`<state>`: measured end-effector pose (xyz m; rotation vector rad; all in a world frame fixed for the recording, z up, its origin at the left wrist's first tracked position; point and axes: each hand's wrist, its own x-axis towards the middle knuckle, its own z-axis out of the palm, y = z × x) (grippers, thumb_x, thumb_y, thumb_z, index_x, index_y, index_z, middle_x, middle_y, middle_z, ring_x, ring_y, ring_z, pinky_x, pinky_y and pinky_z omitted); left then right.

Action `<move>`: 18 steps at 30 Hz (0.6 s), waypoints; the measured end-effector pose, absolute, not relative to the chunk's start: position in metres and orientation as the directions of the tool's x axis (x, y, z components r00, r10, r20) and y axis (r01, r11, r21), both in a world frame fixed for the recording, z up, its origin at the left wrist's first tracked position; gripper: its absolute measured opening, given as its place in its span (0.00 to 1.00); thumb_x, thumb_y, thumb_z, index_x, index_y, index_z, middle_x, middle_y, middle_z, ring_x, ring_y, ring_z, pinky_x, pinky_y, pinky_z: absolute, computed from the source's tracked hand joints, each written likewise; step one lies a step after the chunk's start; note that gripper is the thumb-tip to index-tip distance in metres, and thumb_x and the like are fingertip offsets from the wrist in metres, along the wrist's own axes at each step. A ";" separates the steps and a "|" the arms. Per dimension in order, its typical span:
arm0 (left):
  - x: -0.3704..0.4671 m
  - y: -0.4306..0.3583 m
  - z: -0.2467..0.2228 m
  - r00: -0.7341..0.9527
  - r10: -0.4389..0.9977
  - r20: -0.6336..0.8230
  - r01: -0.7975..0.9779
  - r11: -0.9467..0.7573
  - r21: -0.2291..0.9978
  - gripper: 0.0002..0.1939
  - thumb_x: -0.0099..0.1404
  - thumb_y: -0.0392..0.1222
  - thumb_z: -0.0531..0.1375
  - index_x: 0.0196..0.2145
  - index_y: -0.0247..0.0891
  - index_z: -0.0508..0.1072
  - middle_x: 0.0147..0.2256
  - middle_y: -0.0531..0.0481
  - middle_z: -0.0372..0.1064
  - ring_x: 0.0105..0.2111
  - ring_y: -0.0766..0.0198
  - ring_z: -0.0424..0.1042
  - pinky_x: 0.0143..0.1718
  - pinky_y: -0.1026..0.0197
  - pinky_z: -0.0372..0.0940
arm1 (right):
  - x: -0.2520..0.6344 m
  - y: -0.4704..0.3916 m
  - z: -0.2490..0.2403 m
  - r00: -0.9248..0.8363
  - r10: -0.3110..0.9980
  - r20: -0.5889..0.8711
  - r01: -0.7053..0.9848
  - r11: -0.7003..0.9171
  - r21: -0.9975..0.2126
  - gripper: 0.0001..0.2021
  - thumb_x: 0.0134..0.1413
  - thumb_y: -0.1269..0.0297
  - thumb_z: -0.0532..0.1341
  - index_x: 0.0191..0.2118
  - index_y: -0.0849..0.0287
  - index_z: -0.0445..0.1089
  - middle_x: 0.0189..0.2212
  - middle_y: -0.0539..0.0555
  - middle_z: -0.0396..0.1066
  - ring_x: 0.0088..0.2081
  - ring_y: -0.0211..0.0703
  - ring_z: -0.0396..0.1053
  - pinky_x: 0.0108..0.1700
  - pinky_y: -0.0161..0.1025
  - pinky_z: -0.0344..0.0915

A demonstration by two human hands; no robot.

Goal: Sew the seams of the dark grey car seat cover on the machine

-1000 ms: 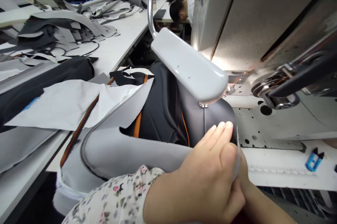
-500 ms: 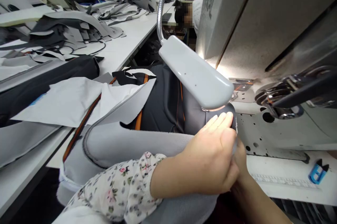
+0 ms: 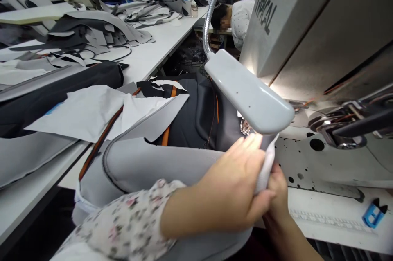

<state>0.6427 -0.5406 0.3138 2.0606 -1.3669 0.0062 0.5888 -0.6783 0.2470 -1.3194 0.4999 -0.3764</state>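
Note:
A black and grey seat cover [image 3: 181, 163] with orange strips and pale backing lies bunched beneath the sewing machine's presser foot [image 3: 245, 127]. On its top, just in front of the foot, my left hand [image 3: 233, 183] lies with fingers together, the thumb down past the cover's edge, gripping the material. My right hand [image 3: 278, 189] pinches the same edge from the right and below; part of it is hidden behind the left hand and the fabric. The white folded edge stands up between both hands. A grey lamp head [image 3: 250, 91] hangs right above, hiding part of the stitching area.
The sewing machine body [image 3: 307, 28] fills the upper right, with its metal bed [image 3: 325, 158] below. A ruler strip [image 3: 331, 218] and blue thread snips [image 3: 375, 214] lie at right. Cut fabric pieces [image 3: 92, 30] cover the left table. A person [image 3: 242, 21] bends over work behind.
My left hand has slid slightly left and toward me; the cover's white edge now shows between the hands. The view has shifted, exposing the presser foot beside the lamp.

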 end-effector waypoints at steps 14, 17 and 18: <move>0.624 -0.536 0.319 0.399 -0.847 0.351 -0.868 -0.226 0.442 0.30 0.70 0.45 0.54 0.60 0.15 0.66 0.64 0.20 0.61 0.68 0.37 0.61 0.70 0.42 0.58 | 0.572 -0.665 0.275 0.724 -0.641 -0.256 -0.209 0.150 -0.966 0.16 0.34 0.54 0.72 0.30 0.57 0.76 0.23 0.51 0.75 0.24 0.42 0.68 0.29 0.37 0.72; 0.627 -0.535 0.319 0.394 -0.832 0.391 -0.877 -0.213 0.430 0.29 0.70 0.45 0.54 0.59 0.16 0.66 0.62 0.21 0.64 0.67 0.37 0.62 0.69 0.41 0.60 | 0.576 -0.666 0.274 0.746 -0.611 -0.263 -0.204 0.167 -0.965 0.23 0.37 0.50 0.71 0.39 0.59 0.79 0.27 0.53 0.77 0.28 0.45 0.71 0.34 0.41 0.74; 0.628 -0.535 0.319 0.396 -0.825 0.403 -0.878 -0.212 0.430 0.27 0.70 0.45 0.54 0.58 0.17 0.67 0.61 0.22 0.66 0.66 0.37 0.63 0.68 0.41 0.62 | 0.577 -0.667 0.274 0.751 -0.609 -0.257 -0.194 0.169 -0.966 0.24 0.38 0.49 0.71 0.41 0.59 0.79 0.29 0.53 0.78 0.29 0.46 0.72 0.36 0.42 0.75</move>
